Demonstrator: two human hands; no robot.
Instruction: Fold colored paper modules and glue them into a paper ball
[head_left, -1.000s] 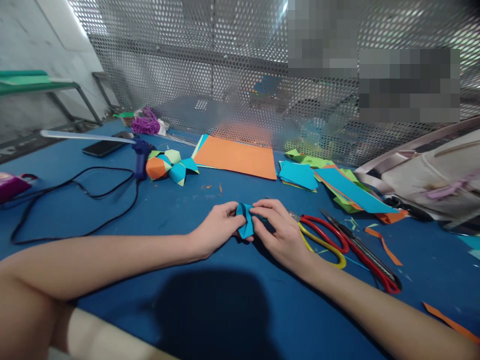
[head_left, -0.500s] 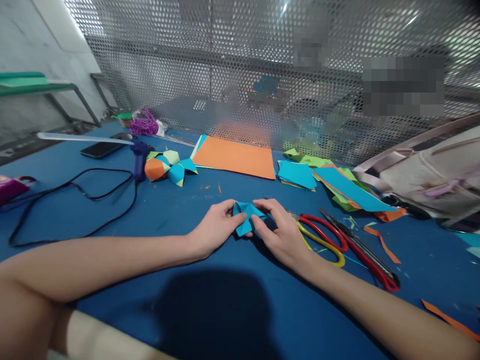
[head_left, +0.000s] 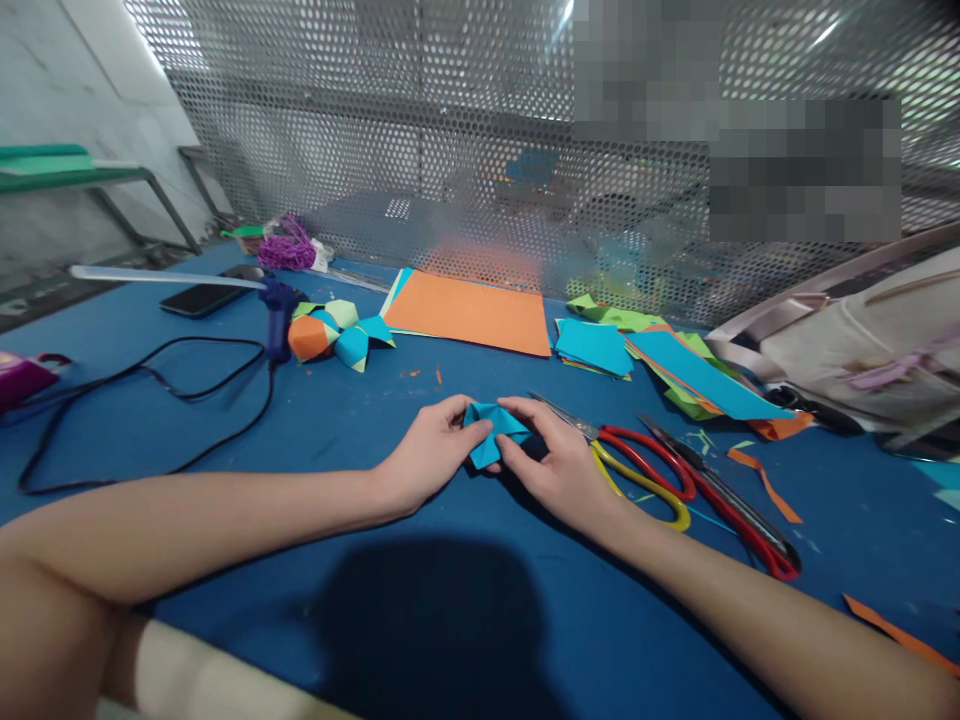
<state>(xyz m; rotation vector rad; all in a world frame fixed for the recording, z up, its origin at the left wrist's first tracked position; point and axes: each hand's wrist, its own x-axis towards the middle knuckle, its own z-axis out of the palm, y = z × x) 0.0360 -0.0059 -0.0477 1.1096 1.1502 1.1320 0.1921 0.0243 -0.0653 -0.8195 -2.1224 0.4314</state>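
A small folded piece of blue paper (head_left: 486,450) is between my hands, just above the middle of the blue table (head_left: 420,620). My left hand (head_left: 433,448) pinches its left side, thumb lying across the top face. On the other side, my right hand (head_left: 553,450) grips the right edge between thumb and fingers. Parts of the paper's underside are hidden by my fingers. To the right of my right hand lie scissors (head_left: 645,485) with red and yellow handles, and beside them a cutter knife (head_left: 739,510).
Behind my hands lie an orange sheet stack (head_left: 472,312), blue paper squares (head_left: 594,347) and paper strips (head_left: 697,375). Left are folded paper pieces (head_left: 330,332), a glue gun (head_left: 278,320) with its cord, a phone (head_left: 212,291) and purple yarn (head_left: 287,246). A bag (head_left: 862,340) stands right.
My right fingers have shifted slightly left along the blue paper, showing more of the scissors' blades. My left hand keeps its grip nearly unchanged.
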